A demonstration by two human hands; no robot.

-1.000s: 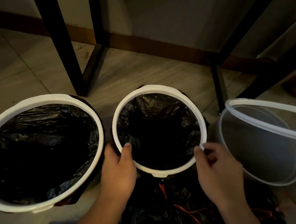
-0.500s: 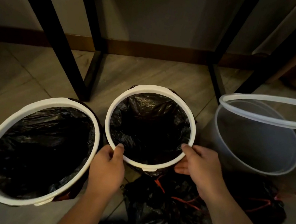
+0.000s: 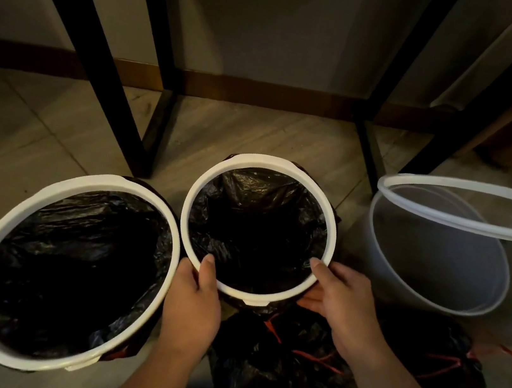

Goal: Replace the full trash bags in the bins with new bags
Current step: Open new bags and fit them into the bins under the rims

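We take the step in hand to be seating the white clamp ring on the middle bin so that it pins the fresh liner. Our left hand grips the near-left rim, thumb hooked over the top and inward, the other fingers hidden below it. Our right hand grips the near-right rim, thumb laid on top and fingers curled underneath outside. To do it well, we judge the thumbs should press down evenly on both sides while the fingers pull up from below, and we should check that the bag's edge shows folded out all round, as dark plastic does at the far rim, opposite our thumbs. Left of the left hand's knuckles, almost touching them, the large bin already holds a black bag under its own white ring. The middle bin between our thumbs is lined and looks empty. Well right of the right hand's fingers, the grey bin has no bag, and a loose ring rests tilted across its top. Beneath our wrists lie the tied full bags with red drawstrings.
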